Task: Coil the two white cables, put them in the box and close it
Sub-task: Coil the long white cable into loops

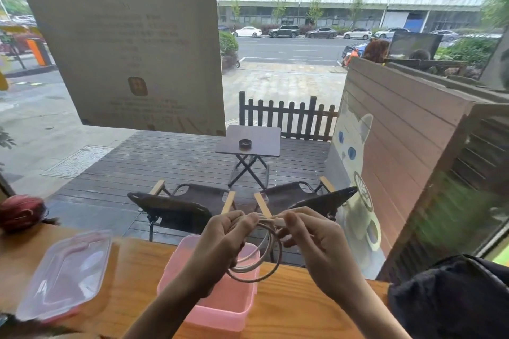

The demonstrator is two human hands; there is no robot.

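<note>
Hands' grip (220,239) (316,245) tight on coiled cable (261,261) above window-side wooden counter (132,278), pink box (220,308).

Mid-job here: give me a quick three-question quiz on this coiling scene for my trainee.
1. True or false: the lid is on the pink box.
2. The coiled white cable is held by: A) left hand only, B) right hand only, C) both hands.
3. On which side of the box does the lid lie on the wooden counter?

Key: 1 false, the box is open. 2 C. 3 the person's left.
</note>
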